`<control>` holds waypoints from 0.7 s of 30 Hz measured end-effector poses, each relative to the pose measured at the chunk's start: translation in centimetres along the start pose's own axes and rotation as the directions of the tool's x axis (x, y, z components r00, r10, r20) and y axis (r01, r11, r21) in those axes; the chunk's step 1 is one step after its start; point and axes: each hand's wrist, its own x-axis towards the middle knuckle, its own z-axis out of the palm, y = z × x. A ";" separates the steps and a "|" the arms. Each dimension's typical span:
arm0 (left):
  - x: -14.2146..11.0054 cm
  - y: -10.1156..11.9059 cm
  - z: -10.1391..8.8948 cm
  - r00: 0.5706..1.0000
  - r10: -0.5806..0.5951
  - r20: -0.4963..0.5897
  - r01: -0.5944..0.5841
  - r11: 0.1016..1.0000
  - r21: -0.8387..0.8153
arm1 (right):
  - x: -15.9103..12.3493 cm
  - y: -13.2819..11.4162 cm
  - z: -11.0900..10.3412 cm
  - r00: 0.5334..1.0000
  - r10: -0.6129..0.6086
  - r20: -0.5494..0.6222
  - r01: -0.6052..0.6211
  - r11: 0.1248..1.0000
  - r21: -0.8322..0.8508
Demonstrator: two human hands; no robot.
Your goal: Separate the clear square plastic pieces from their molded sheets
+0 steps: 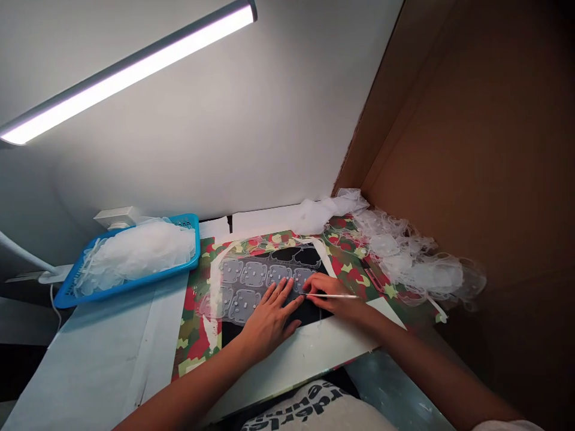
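**Lettered shirt at the near edge, two hands over a clear sheet**

Pale fabric with dark printed letters, the wearer's shirt (pixel 309 410), fills the bottom middle of the view. Just beyond it a plain white board (pixel 278 374) runs along the near side of the counter (pixel 197 347), whose covering is patterned in red, green and cream. The clear sheet (pixel 253 274) lies flat on a black mat (pixel 232 334), in the middle of the counter, and shows rows of rounded outlines with small whitish bits inside them.

The left hand (pixel 269 314) rests palm down on the sheet, fingers spread; its grip is open and holds nothing. The right hand (pixel 336 307), just beside it, has its grip closed on a slim rod (pixel 336 296), pinched near its dark end, close to the left fingertips.

To the left sits a blue basket (pixel 196 236) heaped with whitish, thin pieces (pixel 139 251); a white box (pixel 115 215) stands behind it. On the right, a loose pile of translucent scraps (pixel 395 251) spreads beside a brown cardboard panel (pixel 471 149). A lit tube lamp (pixel 130 70) slants across the upper left, in front of a pale wall (pixel 224 149).
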 end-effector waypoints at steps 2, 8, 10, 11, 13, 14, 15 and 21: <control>-0.1 -0.1 0.2 1.000 -0.004 -0.009 0.004 1.000 -0.006 | 0.0 0.0 0.1 1.000 -0.013 0.011 0.013 1.000 -0.012; -0.1 -0.3 0.6 1.000 -0.003 -0.006 0.003 1.000 -0.007 | 0.2 0.2 0.6 0.988 -0.124 -0.093 0.110 0.984 -0.139; -0.3 -0.3 0.5 1.000 -0.009 0.000 0.009 1.000 -0.018 | 0.0 0.5 -0.6 0.964 0.046 -0.263 -0.070 0.994 -0.084; -0.4 -0.3 0.4 1.000 -0.014 0.005 0.014 1.000 -0.027 | -0.2 0.8 -1.5 0.913 0.155 -0.377 -0.181 0.983 -0.032; -0.4 -0.3 0.1 1.000 -0.021 0.013 0.022 0.998 -0.059 | -0.8 1.4 -3.2 0.758 0.327 -0.565 -0.340 0.936 0.087; -0.2 -0.3 -0.2 1.000 -0.027 0.011 0.028 0.996 -0.086 | -1.1 1.5 -3.7 0.702 0.372 -0.608 -0.367 0.920 0.139; 0.2 -0.3 -0.6 0.999 -0.041 0.000 0.040 0.991 -0.125 | -1.4 1.6 -4.1 0.682 0.397 -0.614 -0.366 0.913 0.183; 6.7 -1.5 -2.1 0.899 -0.377 0.223 0.416 0.576 -0.703 | -2.1 -2.0 -2.0 0.847 0.345 -0.404 -0.234 0.925 0.299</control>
